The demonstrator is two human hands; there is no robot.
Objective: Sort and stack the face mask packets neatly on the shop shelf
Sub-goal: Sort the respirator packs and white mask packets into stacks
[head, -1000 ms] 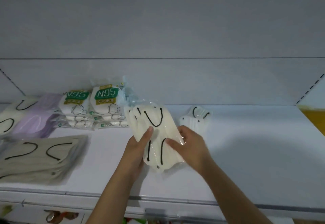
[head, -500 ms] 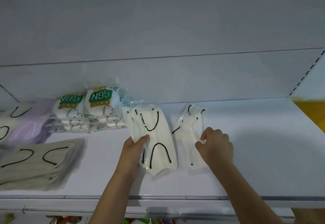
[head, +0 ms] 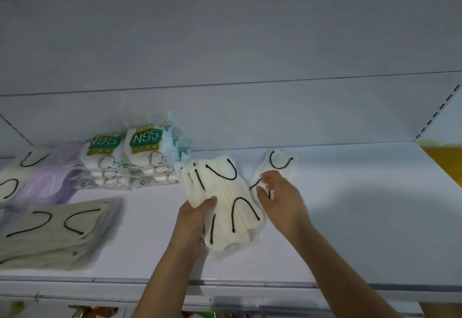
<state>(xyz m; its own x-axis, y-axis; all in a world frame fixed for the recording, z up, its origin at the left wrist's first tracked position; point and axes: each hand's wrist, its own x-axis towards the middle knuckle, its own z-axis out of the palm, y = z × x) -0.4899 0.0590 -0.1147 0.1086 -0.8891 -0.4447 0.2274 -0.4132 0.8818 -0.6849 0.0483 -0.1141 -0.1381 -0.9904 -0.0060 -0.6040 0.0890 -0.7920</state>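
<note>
r hand on the loose white packet, l hand holding the white stack beside it

my left hand [head: 192, 220] grips the white stack [head: 222, 202], thumb on top, stack resting on the shelf [head: 350, 217] w/ long axis running away from me, tilted a bit left. the single white packet [head: 280, 165] lies just right of the stack, touching or nearly; my right hand [head: 280, 200] is the nearer one, fingers curled onto its near end, but blurred, so can't tell if it's truly pinched. counts: 1 loose packet, 1 white stack (sev. packets, number unclear), 2 n95 stacks [head: 127, 157], 1 lilac pile [head: 57, 180], 1 beige pile [head: 55, 230], far-left cream packets [head: 15, 175] cut off.
</note>
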